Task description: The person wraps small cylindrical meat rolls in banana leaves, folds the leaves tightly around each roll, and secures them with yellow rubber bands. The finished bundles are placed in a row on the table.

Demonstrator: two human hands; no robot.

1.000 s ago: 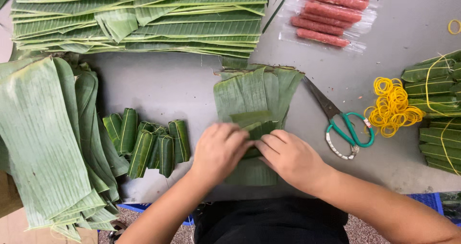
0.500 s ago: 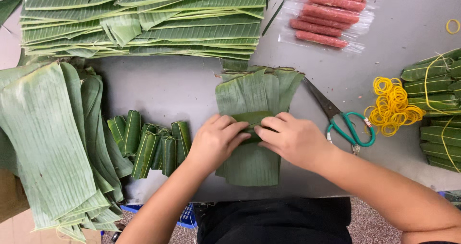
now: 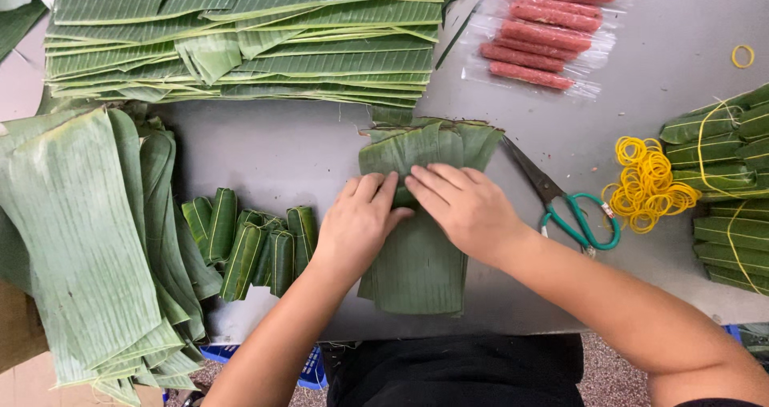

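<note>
Rolling banana leaf strip (image 3: 420, 255) on grey table (image 3: 304, 159): I am pressing left hand (image 3: 356, 224) and right hand (image 3: 466, 208) side by side, fingers flat, clamped on fold directly beneath them. Keeping pressure even, roll tight, edges aligned. Counts: six wrapped green rolls (image 3: 256, 251) left of left hand; one pair scissors (image 3: 565, 207) right of right hand; about six red sausages (image 3: 545, 34) beyond it; yellow rubber bands (image 3: 647, 184) heaped, uncountable.
</note>
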